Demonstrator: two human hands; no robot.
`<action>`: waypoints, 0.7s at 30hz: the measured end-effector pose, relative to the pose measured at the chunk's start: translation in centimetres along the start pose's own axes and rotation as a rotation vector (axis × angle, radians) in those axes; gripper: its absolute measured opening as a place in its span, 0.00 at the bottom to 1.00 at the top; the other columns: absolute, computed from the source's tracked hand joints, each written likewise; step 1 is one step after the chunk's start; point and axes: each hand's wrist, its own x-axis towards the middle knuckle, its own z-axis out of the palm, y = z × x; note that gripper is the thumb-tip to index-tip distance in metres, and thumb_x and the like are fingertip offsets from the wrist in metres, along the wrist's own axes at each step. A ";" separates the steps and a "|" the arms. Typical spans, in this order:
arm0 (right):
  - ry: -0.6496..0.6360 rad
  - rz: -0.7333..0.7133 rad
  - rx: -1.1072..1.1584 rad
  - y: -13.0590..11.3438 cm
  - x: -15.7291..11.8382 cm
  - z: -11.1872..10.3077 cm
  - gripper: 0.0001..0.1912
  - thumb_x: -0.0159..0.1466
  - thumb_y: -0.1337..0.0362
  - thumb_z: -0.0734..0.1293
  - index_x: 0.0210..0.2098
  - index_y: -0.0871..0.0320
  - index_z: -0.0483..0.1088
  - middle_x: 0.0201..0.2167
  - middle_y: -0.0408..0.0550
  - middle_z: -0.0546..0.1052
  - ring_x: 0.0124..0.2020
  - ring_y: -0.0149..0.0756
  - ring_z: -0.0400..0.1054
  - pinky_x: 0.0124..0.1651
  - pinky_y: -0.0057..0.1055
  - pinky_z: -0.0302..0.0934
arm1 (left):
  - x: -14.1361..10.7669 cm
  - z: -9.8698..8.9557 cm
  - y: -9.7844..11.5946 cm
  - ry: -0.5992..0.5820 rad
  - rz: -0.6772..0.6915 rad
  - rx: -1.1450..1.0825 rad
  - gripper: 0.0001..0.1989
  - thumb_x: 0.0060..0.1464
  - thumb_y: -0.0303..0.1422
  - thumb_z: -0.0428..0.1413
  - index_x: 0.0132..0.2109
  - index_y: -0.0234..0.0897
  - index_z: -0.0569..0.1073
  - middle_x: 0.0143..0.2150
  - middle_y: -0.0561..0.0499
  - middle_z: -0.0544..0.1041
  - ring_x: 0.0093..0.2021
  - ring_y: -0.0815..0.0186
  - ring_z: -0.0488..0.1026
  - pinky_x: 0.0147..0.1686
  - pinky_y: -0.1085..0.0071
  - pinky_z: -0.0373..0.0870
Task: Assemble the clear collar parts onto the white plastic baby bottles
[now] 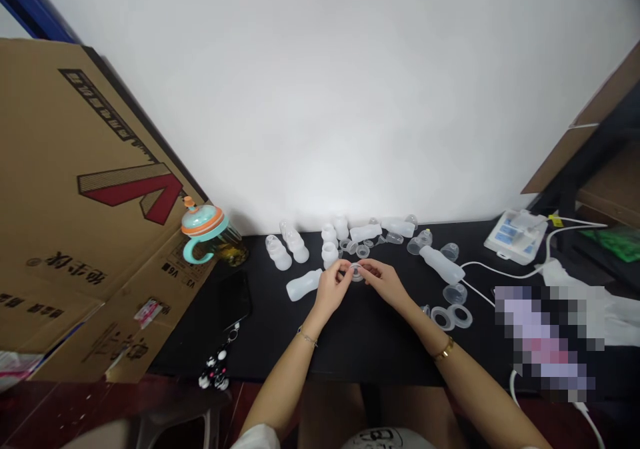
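Observation:
Near the middle of the black table, my left hand and my right hand hold a small translucent ring between them, fingertips pinched on its two sides. Just left of my left hand lies a frosted bottle. Behind the hands stand white bottle parts, with more clear rings and a lying bottle. Another frosted bottle lies to the right of my right hand. Two loose rings rest beyond my right forearm.
A lidded drink jug, a dark phone and a beaded keychain are on the left, beside a large cardboard box. White cables and a white-blue case sit at the right. A white wall rises behind.

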 end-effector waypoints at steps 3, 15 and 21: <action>-0.014 -0.013 -0.008 -0.3 -0.1 0.0 0.19 0.64 0.48 0.67 0.45 0.55 0.77 0.31 0.46 0.78 0.31 0.38 0.71 0.36 0.32 0.66 | 0.0 0.0 0.1 0.008 0.008 0.022 0.17 0.61 0.47 0.56 0.44 0.37 0.76 0.34 0.51 0.77 0.26 0.71 0.69 0.26 0.75 0.66; -0.023 -0.048 -0.095 -0.6 -0.3 0.2 0.17 0.65 0.50 0.66 0.44 0.55 0.77 0.28 0.45 0.77 0.30 0.37 0.69 0.34 0.31 0.61 | -0.1 -0.1 0.4 0.027 0.049 0.097 0.13 0.62 0.43 0.55 0.40 0.37 0.75 0.31 0.53 0.75 0.25 0.71 0.67 0.26 0.75 0.61; -0.032 -0.065 -0.134 -0.8 -0.4 0.2 0.17 0.67 0.51 0.65 0.45 0.55 0.76 0.31 0.46 0.78 0.31 0.38 0.70 0.35 0.31 0.63 | -0.1 -0.2 0.9 0.025 0.048 0.106 0.13 0.61 0.43 0.55 0.40 0.37 0.75 0.30 0.53 0.74 0.25 0.71 0.66 0.27 0.74 0.60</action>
